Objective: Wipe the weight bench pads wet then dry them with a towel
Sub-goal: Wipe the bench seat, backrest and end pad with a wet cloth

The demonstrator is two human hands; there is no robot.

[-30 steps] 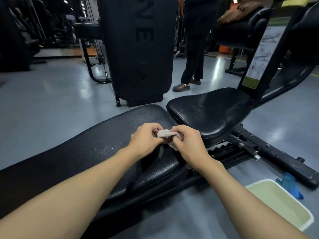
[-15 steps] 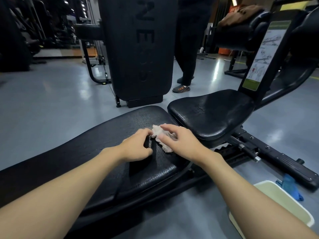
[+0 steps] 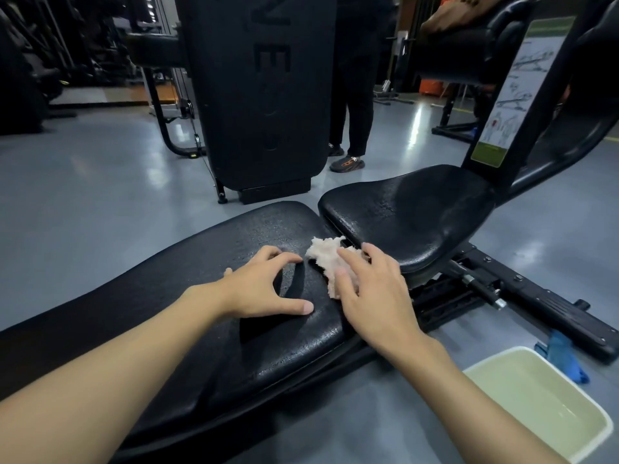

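Note:
A long black back pad [image 3: 187,296] of the weight bench runs from lower left to centre, and a shorter black seat pad [image 3: 412,212] rises at its right end. Both pads glisten as if damp. A crumpled pale cloth [image 3: 326,257] lies on the back pad near the gap between the pads. My right hand [image 3: 371,293] presses flat on the cloth with fingers spread. My left hand [image 3: 268,289] rests on the back pad just left of the cloth, fingers apart and holding nothing.
A white basin of water [image 3: 549,406] sits on the grey floor at lower right, a blue cloth [image 3: 562,353] beside it by the bench frame [image 3: 549,306]. A tall black machine [image 3: 261,95] stands behind the bench, with a person's legs [image 3: 351,105] beyond it.
Both hands held the bunched cloth together above the pad. The left hand let go and moved left onto the pad; the right hand spread the cloth flat under its palm.

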